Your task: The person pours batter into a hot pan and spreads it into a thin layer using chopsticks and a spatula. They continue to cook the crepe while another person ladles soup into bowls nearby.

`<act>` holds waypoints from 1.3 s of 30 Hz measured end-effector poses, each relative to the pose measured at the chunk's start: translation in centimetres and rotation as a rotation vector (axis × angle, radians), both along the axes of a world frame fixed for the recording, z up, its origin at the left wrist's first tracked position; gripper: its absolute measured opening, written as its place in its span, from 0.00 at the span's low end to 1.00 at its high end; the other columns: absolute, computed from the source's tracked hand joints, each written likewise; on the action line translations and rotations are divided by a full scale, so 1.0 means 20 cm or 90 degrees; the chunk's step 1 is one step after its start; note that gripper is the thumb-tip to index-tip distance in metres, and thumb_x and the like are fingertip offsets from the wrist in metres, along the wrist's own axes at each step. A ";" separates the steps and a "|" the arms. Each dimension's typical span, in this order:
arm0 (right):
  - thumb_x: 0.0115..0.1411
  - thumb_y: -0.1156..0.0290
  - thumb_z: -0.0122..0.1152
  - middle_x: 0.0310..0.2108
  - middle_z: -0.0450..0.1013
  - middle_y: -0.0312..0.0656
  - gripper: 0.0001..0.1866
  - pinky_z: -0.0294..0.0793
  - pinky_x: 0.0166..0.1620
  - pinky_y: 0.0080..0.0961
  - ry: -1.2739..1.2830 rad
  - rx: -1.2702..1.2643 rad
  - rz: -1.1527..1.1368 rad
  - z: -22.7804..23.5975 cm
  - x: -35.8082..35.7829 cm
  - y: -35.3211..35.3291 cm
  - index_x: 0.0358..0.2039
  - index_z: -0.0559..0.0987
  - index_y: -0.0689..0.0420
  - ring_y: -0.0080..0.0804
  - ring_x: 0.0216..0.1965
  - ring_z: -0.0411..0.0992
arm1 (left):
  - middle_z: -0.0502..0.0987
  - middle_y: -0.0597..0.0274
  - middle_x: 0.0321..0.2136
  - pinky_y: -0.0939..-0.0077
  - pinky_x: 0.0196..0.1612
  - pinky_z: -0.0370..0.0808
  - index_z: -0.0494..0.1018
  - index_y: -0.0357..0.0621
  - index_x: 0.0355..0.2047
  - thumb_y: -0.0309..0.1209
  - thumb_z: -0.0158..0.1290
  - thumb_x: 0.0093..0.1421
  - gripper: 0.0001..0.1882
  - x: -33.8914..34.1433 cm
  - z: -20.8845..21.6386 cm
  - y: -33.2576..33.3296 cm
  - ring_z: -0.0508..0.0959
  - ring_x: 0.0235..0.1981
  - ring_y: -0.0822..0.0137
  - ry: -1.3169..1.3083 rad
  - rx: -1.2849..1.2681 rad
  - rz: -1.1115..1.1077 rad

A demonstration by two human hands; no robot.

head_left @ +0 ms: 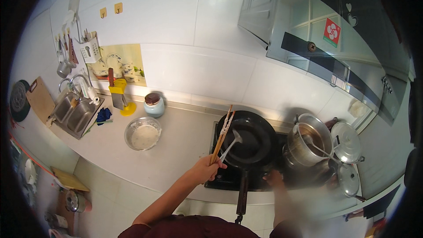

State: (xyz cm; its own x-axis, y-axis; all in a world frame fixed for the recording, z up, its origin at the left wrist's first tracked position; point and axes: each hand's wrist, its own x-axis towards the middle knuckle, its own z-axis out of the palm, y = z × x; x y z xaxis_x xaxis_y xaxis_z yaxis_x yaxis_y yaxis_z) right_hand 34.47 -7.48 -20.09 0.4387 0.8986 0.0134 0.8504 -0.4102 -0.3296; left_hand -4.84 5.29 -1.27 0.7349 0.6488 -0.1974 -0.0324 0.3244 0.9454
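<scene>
Chopsticks [225, 128] and a spatula [238, 137] sit bunched in the closed left hand [207, 169], probably to spare the right hand [275, 178], which is at the front of the stove [229, 180]; whether it grasps anything, I cannot tell. The spatula's head lies over the frying pan [260, 143], whose handle [242, 194] faces the person, likely for easy reach. Counted: two chopsticks, one spatula, one frying pan, one mixing bowl [128, 137] on the worktop [185, 136].
</scene>
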 end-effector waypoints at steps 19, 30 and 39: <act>0.56 0.69 0.50 0.34 0.74 0.51 0.11 0.72 0.37 0.39 -0.186 0.046 0.011 0.28 -0.07 -0.36 0.33 0.77 0.60 0.47 0.33 0.73 | 0.74 0.50 0.36 0.84 0.15 0.59 0.63 0.42 0.33 0.20 0.39 0.57 0.06 0.07 -0.08 -0.10 0.59 0.12 0.79 -0.050 -0.020 0.048; 0.56 0.72 0.52 0.20 0.71 0.43 0.12 0.61 0.18 0.19 0.394 0.596 -0.230 1.25 -0.78 -0.71 0.37 0.73 0.68 0.26 0.13 0.64 | 0.73 0.49 0.38 0.83 0.15 0.61 0.63 0.42 0.33 0.21 0.38 0.59 0.04 0.02 -0.11 -0.01 0.59 0.13 0.78 -0.057 -0.006 0.003; 0.59 0.77 0.47 0.41 0.69 0.51 0.13 0.75 0.36 0.33 0.601 0.479 0.001 1.08 -1.67 -0.33 0.45 0.70 0.65 0.41 0.38 0.72 | 0.75 0.59 0.33 0.81 0.18 0.66 0.65 0.41 0.34 0.27 0.42 0.61 0.04 -0.13 -0.07 0.18 0.67 0.15 0.76 -0.043 0.110 -0.081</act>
